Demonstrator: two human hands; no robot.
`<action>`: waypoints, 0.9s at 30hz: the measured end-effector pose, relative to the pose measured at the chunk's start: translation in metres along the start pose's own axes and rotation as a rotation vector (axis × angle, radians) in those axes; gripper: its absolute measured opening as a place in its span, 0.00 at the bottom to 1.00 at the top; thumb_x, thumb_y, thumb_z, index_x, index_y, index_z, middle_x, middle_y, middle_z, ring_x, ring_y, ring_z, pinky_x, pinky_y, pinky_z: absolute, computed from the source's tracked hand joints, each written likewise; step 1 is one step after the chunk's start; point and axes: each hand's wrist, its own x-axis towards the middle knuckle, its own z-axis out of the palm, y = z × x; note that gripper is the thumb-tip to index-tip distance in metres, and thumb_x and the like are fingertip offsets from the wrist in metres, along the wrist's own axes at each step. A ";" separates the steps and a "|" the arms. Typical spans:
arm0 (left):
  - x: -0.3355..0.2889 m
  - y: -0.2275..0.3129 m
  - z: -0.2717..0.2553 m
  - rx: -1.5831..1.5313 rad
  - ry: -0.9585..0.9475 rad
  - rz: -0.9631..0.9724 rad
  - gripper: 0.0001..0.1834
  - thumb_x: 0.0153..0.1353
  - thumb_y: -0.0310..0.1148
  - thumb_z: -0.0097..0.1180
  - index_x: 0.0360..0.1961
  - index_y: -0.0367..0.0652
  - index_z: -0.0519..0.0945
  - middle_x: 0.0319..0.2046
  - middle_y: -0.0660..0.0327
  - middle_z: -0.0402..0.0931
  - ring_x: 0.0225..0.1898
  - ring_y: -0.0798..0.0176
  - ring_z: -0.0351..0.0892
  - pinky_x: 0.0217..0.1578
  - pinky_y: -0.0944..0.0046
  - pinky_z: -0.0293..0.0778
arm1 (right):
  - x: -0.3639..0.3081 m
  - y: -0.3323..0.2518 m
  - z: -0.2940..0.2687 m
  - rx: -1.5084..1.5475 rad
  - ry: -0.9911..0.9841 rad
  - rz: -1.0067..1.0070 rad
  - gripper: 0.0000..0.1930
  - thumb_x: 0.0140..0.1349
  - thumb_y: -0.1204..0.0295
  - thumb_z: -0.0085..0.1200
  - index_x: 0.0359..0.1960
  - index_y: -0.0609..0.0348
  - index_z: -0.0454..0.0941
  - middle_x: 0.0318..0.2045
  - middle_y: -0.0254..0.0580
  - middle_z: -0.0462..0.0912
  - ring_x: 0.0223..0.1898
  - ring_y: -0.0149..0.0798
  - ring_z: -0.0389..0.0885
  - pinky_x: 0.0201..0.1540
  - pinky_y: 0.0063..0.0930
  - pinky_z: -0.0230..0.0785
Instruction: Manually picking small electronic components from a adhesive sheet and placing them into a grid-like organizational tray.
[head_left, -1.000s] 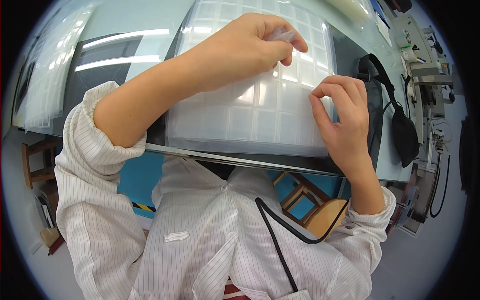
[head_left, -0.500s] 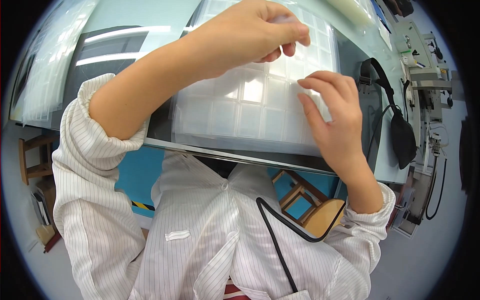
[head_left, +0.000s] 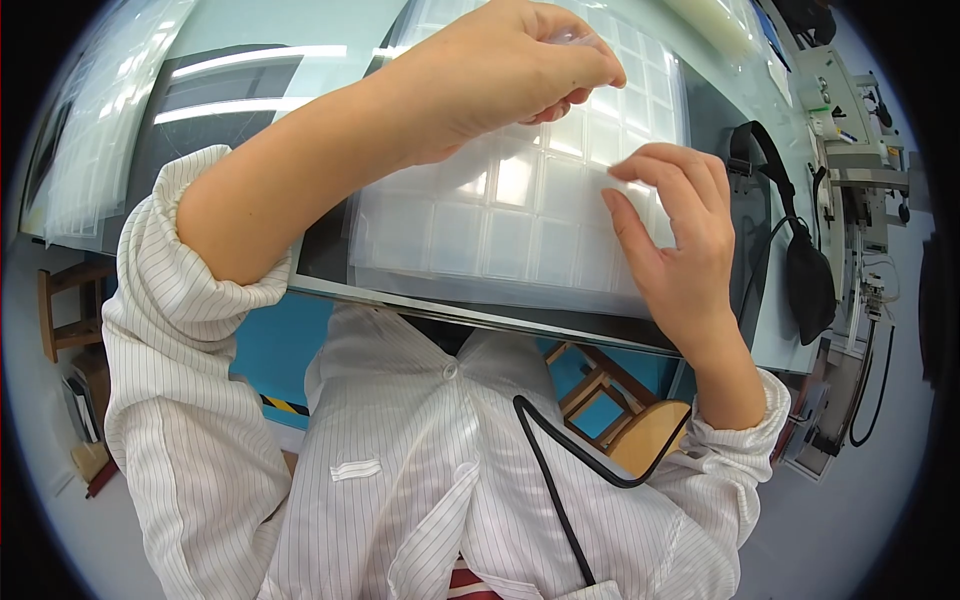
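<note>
Pocketed sheet: the clear sheet of square pockets is lying flat on a dark mat, its near side running along the near edge of the table.
Left hand: the left hand is hanging above the sheet's far half, thumb and fingers gripping a clear plastic piece; the curled fingers are hiding most of it.
Right hand: the right hand is hovering over the sheet's right side, thumb and forefinger leaving a narrow gap, nothing showing between them.
Good handling: a light pinch is probably suiting the thin piece better than a hard one; right fingertips near a pocket seam would likely be steadying the sheet without creasing it.
In the way: the left forearm is covering far-left pockets, and glare is blurring seams mid-sheet.
Table's left edge: more clear pocketed sheets are lying there.
Table's right edge: a black strap with a pouch is lying beyond the mat.
Below the near edge: a wooden stool is standing; a black cable is looping before it.
</note>
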 end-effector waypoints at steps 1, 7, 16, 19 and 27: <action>-0.001 0.001 0.001 0.011 0.012 -0.019 0.13 0.72 0.39 0.57 0.41 0.38 0.81 0.27 0.68 0.73 0.26 0.75 0.66 0.28 0.75 0.64 | 0.000 0.000 0.002 -0.024 0.038 0.004 0.08 0.54 0.81 0.66 0.36 0.62 0.81 0.38 0.41 0.82 0.44 0.44 0.77 0.49 0.33 0.70; 0.002 -0.025 0.006 0.243 -0.029 0.382 0.21 0.61 0.48 0.66 0.42 0.39 0.86 0.31 0.61 0.80 0.34 0.66 0.76 0.38 0.66 0.72 | 0.005 0.001 -0.015 0.010 -0.064 -0.055 0.08 0.58 0.81 0.63 0.39 0.63 0.79 0.40 0.40 0.80 0.43 0.41 0.76 0.49 0.32 0.68; 0.007 -0.023 -0.012 0.211 -0.097 0.310 0.24 0.58 0.50 0.69 0.41 0.37 0.86 0.30 0.61 0.82 0.36 0.67 0.80 0.40 0.67 0.73 | 0.017 -0.005 -0.011 0.302 -0.024 0.170 0.06 0.65 0.78 0.59 0.42 0.65 0.79 0.39 0.36 0.80 0.41 0.32 0.76 0.42 0.25 0.67; 0.000 -0.013 -0.033 -0.088 -0.088 0.231 0.14 0.70 0.38 0.61 0.32 0.40 0.77 0.30 0.61 0.77 0.29 0.69 0.76 0.32 0.73 0.73 | 0.012 -0.010 0.005 0.109 -0.076 0.062 0.05 0.61 0.80 0.60 0.39 0.63 0.81 0.38 0.39 0.81 0.40 0.37 0.77 0.46 0.30 0.70; -0.016 -0.007 -0.032 -0.124 0.062 0.238 0.08 0.69 0.31 0.61 0.41 0.37 0.78 0.28 0.63 0.77 0.30 0.71 0.76 0.34 0.70 0.76 | 0.013 -0.015 0.011 -0.011 -0.025 -0.064 0.09 0.55 0.83 0.65 0.37 0.63 0.82 0.38 0.43 0.81 0.42 0.44 0.78 0.45 0.33 0.71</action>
